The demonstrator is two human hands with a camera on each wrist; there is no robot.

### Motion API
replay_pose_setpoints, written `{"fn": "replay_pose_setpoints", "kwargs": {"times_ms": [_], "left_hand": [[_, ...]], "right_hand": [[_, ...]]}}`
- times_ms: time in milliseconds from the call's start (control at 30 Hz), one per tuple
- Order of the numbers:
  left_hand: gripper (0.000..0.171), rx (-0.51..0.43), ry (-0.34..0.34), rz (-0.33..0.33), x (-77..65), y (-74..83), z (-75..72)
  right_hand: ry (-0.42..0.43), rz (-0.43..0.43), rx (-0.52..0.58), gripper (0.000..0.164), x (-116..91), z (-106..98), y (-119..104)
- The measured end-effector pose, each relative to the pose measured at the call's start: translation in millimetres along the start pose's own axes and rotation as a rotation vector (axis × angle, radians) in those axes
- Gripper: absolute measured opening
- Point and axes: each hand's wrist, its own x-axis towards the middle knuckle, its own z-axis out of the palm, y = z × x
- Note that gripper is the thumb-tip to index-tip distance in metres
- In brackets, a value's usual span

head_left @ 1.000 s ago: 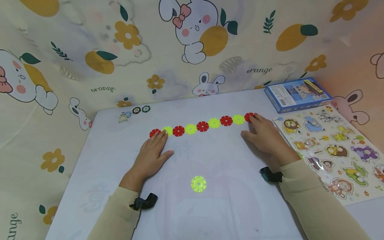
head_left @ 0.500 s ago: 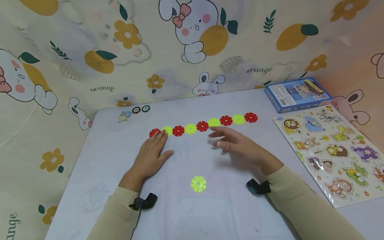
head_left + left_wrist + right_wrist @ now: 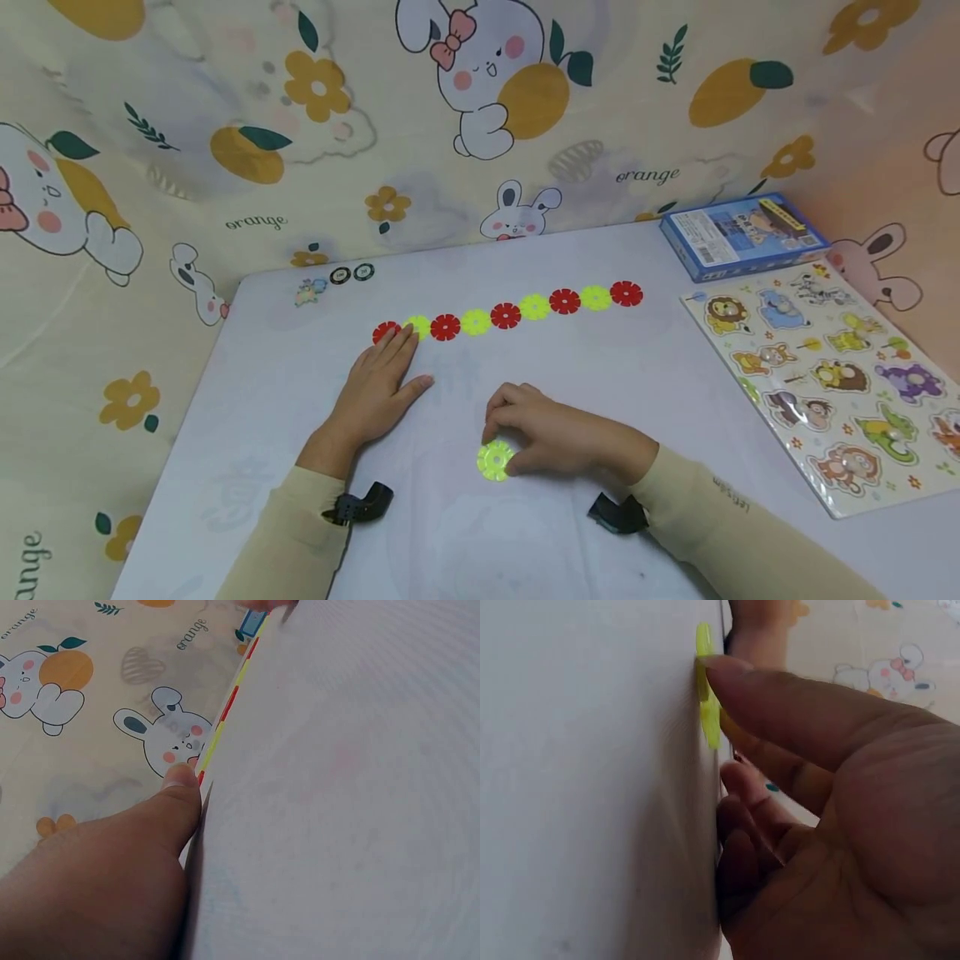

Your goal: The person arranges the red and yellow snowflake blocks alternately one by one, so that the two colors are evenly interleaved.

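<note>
My right hand (image 3: 551, 433) pinches a yellow-green notched snowflake disc (image 3: 496, 461) by its edges, between thumb and forefinger. In the right wrist view the thumb lies on the edge of this snowflake disc (image 3: 709, 724), which appears nearly edge-on. Farther back, a row of alternating red and yellow-green snowflake discs (image 3: 506, 316) crosses the table. My left hand (image 3: 378, 387) rests flat at the row's left end. Its straight fingers partly cover a red disc (image 3: 385, 332) and the yellow-green disc (image 3: 419, 327) beside it.
A blue box (image 3: 746, 237) stands at the back right. In front of it lies a board of animal pictures (image 3: 832, 375). Two dark round chips (image 3: 352, 273) and a small animal-shaped piece (image 3: 309, 292) lie at the back left. A printed cloth (image 3: 427, 192) hangs behind the white table (image 3: 420, 533).
My right hand has left the red disc at the row's right end and come down and left to the lone yellow-green snowflake disc. The left hand stays put.
</note>
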Motion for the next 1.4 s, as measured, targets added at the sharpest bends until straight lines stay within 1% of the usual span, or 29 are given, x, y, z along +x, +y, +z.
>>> {"fn": "replay_pose_setpoints", "kwargs": {"times_ms": [67, 167, 267, 333, 400, 467, 533, 667, 733, 833, 933, 1033, 1100, 1167, 1233, 1333, 1400], "left_hand": [[0.077, -0.003, -0.003, -0.003, -0.6, -0.1, 0.9], [0.078, 0.001, -0.008, -0.007, -1.5, -0.7, 2.3], [0.078, 0.000, -0.005, -0.005, -2.3, -1.3, 3.1], [0.079, -0.005, -0.004, -0.002, -2.8, -1.6, 3.1], [0.079, -0.010, -0.003, 0.003, -3.1, -2.0, 3.1], [0.079, -0.015, -0.006, 0.006, -3.2, -2.1, 3.0], [0.079, -0.016, -0.007, 0.009, -3.1, -2.0, 2.7], [0.079, -0.017, -0.002, 0.014, -3.0, -1.2, 1.2], [0.078, -0.014, 0.001, 0.014, -3.0, -0.9, 0.5], [0.078, -0.008, 0.003, 0.014, -2.8, -1.2, 0.2], [0.078, -0.011, 0.003, 0.014, -2.6, -1.0, -0.4], [0.077, -0.015, 0.004, 0.018, -2.4, 0.1, -1.5], [0.077, -0.016, 0.003, 0.019, -2.2, 0.7, -1.9], [0.077, -0.015, 0.002, 0.018, -2.0, 1.0, -2.1], [0.077, -0.012, 0.000, 0.018, -1.7, 0.7, -2.0], [0.077, -0.007, 0.001, 0.020, -1.0, 0.0, -1.5], [0.077, -0.005, 0.002, 0.021, -0.3, -0.2, -1.1]], "right_hand": [[0.004, 0.029, 0.016, 0.039, 0.4, 0.0, -1.7], [0.026, 0.064, 0.097, 0.035, 0.3, -2.1, 0.1], [0.109, 0.094, 0.219, 0.029, -1.4, -9.4, 7.1], [0.205, 0.107, 0.292, 0.025, -2.9, -18.1, 15.0], [0.319, 0.142, 0.336, 0.020, -5.9, -29.7, 24.5], [0.446, 0.201, 0.365, 0.017, -10.5, -42.7, 35.8], [0.579, 0.285, 0.352, 0.017, -17.4, -55.9, 48.0], [0.823, 0.436, 0.325, 0.032, -37.1, -80.6, 69.9], [0.914, 0.500, 0.285, 0.039, -47.9, -90.8, 79.7], [0.986, 0.578, 0.210, 0.045, -61.5, -101.2, 90.8], [0.979, 0.611, 0.118, 0.050, -68.3, -106.8, 99.6], [0.954, 0.601, 0.039, 0.055, -69.3, -109.3, 105.9], [0.919, 0.596, -0.007, 0.058, -68.8, -110.2, 107.0], [0.864, 0.597, -0.046, 0.061, -68.5, -110.9, 106.4], [0.786, 0.616, -0.085, 0.063, -67.6, -111.3, 104.5], [0.671, 0.645, -0.161, 0.061, -65.5, -111.0, 103.3], [0.616, 0.667, -0.203, 0.062, -64.0, -110.2, 104.0]]}}
